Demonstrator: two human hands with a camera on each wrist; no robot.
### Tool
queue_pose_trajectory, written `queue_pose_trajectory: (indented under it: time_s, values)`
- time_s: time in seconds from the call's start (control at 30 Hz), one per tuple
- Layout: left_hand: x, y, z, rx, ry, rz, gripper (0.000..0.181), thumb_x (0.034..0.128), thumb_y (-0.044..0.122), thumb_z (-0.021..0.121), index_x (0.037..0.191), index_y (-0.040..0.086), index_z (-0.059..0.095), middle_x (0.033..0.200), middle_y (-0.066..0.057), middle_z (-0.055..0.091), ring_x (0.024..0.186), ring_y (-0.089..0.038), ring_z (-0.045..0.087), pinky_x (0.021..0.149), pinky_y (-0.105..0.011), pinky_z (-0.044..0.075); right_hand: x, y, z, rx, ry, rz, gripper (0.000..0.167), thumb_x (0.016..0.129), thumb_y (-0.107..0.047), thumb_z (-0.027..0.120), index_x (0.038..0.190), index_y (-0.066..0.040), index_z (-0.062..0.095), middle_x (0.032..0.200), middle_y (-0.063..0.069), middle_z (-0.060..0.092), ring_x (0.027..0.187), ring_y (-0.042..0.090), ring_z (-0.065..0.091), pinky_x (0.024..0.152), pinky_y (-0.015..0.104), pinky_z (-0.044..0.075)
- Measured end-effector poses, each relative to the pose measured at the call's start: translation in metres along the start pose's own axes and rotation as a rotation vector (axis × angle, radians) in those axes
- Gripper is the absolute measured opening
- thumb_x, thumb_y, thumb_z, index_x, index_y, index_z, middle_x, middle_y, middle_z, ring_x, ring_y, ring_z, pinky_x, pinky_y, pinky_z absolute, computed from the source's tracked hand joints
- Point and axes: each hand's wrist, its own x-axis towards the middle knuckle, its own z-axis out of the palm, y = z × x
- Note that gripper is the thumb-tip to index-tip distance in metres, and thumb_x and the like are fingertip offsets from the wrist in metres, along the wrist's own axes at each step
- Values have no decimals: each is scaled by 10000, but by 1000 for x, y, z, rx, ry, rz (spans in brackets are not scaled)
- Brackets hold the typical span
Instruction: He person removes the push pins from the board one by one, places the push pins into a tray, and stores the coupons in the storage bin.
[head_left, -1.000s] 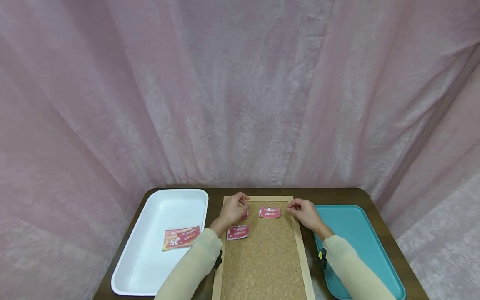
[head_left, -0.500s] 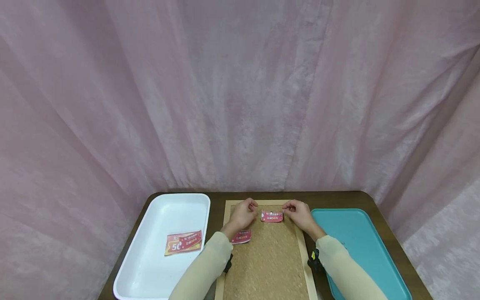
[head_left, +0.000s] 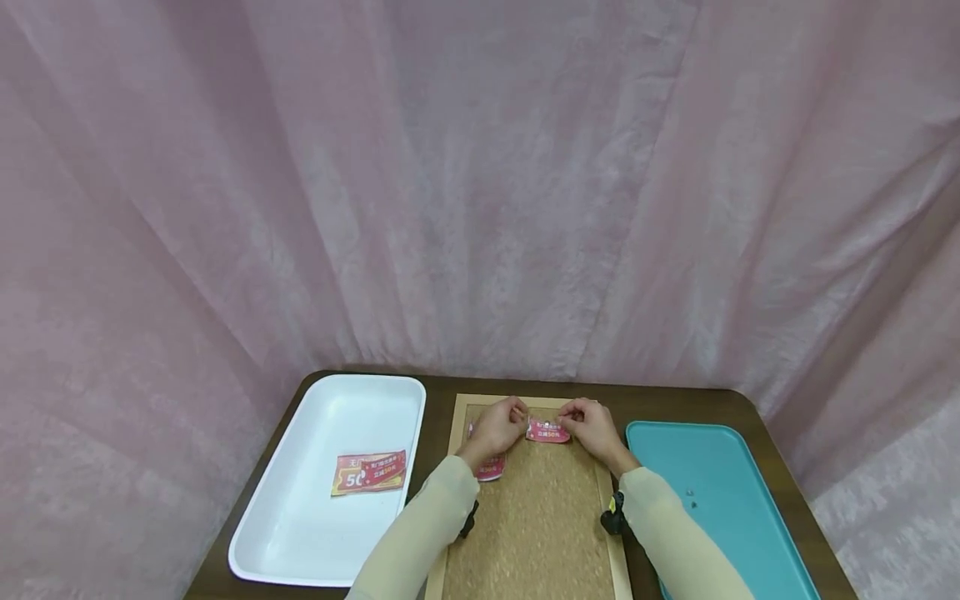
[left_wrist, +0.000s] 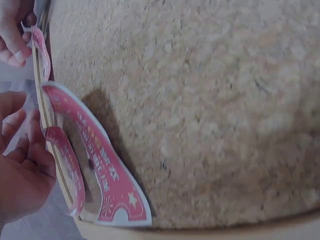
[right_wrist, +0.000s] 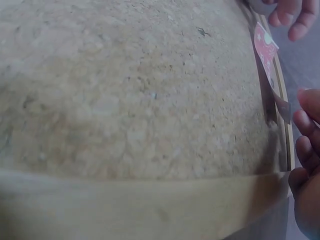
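A red paper coupon [head_left: 547,431] lies near the far end of the corkboard [head_left: 536,525], a small pin head showing at its upper edge. My left hand [head_left: 502,428] is beside its left end, fingers loosely bent. My right hand [head_left: 591,426] hovers at the right end, fingertips very close to the paper; whether they touch it I cannot tell. Under the left hand are two more coupons, one [head_left: 491,468] partly covered by that hand. In the left wrist view, the nearer coupon [left_wrist: 107,162] curls up off the cork.
Left of the board stands a white tray [head_left: 262,517] with two overlapping coupons [head_left: 369,472] in it. To the right, a teal tray [head_left: 738,500] holds small pins [head_left: 692,498]. A wooden frame edges the board, and a pink curtain hangs behind the dark table [head_left: 525,388].
Both hands have moved inward toward the far coupon's two ends, the left hand rightward and the right hand leftward. The view has shifted slightly.
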Motion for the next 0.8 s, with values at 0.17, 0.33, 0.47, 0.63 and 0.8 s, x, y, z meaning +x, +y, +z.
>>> queue_pose_trajectory:
  time_s: [0.17,0.33,0.47,0.63,0.8]
  values:
    - [-3,-2,11,-49,0,-30,243,958,76,680,1199,51,677,937,-2,703,736,-87,543,661,-257,449,2,3,5,-10,-23,-4,61,915,-45,788,970,-29,769,895,48,731,760,98,575,680,248,472]
    - [-6,-4,16,-53,6,-30,258,972,89,661,1229,56,664,895,-10,691,702,-103,534,647,-269,440,2,1,9,-10,-18,-19,52,905,-32,789,940,-7,759,861,53,723,749,102,569,670,240,465]
    - [-6,-5,19,-28,10,-40,263,972,100,654,1234,80,675,867,5,682,683,-97,518,648,-264,436,2,1,13,-2,-18,-18,53,898,-14,781,928,16,750,846,65,723,738,106,567,656,245,463]
    - [-6,-5,26,-58,-17,-75,342,945,123,714,1284,108,674,823,33,661,654,-75,510,641,-253,429,0,1,16,1,-38,24,47,893,-25,799,918,-24,759,834,51,721,731,100,585,666,245,472]
    - [-7,-2,33,-43,-44,-70,403,936,187,766,1326,146,673,796,87,627,655,-54,522,662,-250,428,-3,3,15,-56,-13,35,69,879,-55,827,883,-64,759,791,23,697,698,88,571,660,251,459]
